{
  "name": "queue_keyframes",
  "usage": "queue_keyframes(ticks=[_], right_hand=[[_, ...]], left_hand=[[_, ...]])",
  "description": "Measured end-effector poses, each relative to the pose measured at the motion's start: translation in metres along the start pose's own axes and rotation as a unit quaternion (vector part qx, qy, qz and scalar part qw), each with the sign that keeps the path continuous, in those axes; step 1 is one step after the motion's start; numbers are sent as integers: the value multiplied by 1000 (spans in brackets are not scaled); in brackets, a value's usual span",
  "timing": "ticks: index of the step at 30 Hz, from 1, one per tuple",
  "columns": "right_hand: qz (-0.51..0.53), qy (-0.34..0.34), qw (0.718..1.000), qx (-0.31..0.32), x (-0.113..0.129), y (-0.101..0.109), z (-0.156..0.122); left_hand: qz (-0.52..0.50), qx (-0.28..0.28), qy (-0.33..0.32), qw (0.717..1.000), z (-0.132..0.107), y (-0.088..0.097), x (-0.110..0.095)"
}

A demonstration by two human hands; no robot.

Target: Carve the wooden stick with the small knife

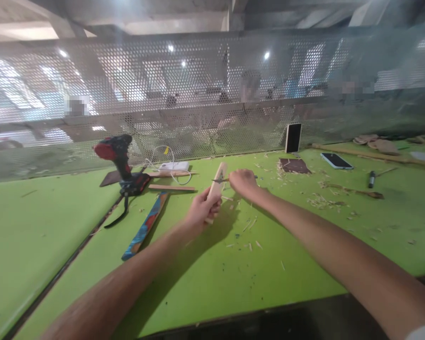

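My left hand [202, 208] is closed round the lower end of a pale wooden stick [218, 178] that points up and away over the green table [233, 269]. My right hand [243, 182] is closed on a small knife [220, 180], whose blade lies across the stick near its upper end. Wood shavings [250, 231] lie scattered on the table below and to the right of my hands.
A red and black cordless drill [122, 163] stands at the left, with a painted blue strip [147, 224] and thin wooden slats [172, 187] by it. A white charger [174, 166], sandpaper [293, 165], two phones [336, 160] and a carved stick [354, 191] lie further right. Perforated metal fencing [198, 94] closes the back.
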State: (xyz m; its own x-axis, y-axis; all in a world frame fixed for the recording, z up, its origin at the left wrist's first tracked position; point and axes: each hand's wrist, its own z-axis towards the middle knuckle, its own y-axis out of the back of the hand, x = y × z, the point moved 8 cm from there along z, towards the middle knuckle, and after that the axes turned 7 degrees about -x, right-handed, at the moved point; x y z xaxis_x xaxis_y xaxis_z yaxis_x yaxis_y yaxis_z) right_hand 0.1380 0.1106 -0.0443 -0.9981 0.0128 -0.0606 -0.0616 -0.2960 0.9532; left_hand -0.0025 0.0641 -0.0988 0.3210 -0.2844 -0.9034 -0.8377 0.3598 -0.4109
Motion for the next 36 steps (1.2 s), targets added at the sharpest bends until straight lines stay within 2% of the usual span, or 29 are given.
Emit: queue_keyframes(ticks=[4, 9, 13, 19, 24, 33, 36], right_hand=[[-6, 4, 1000, 9, 5, 1, 1], [5, 13, 999, 41, 17, -9, -14], [9, 15, 999, 47, 12, -14, -14], [9, 22, 999, 39, 6, -15, -5], [9, 18, 999, 38, 1, -21, 1], [21, 14, 1000, -10, 5, 1, -3], [27, 21, 999, 5, 12, -1, 0]], left_hand=[[-15, 16, -12, 1000, 2, 2, -2], [20, 29, -17, 999, -1, 4, 2], [38, 30, -27, 998, -4, -1, 0], [22, 12, -8, 1000, -2, -1, -1], [24, 19, -5, 1000, -4, -3, 0], [16, -11, 11, 1000, -2, -2, -3], [7, -17, 39, 999, 0, 2, -3]])
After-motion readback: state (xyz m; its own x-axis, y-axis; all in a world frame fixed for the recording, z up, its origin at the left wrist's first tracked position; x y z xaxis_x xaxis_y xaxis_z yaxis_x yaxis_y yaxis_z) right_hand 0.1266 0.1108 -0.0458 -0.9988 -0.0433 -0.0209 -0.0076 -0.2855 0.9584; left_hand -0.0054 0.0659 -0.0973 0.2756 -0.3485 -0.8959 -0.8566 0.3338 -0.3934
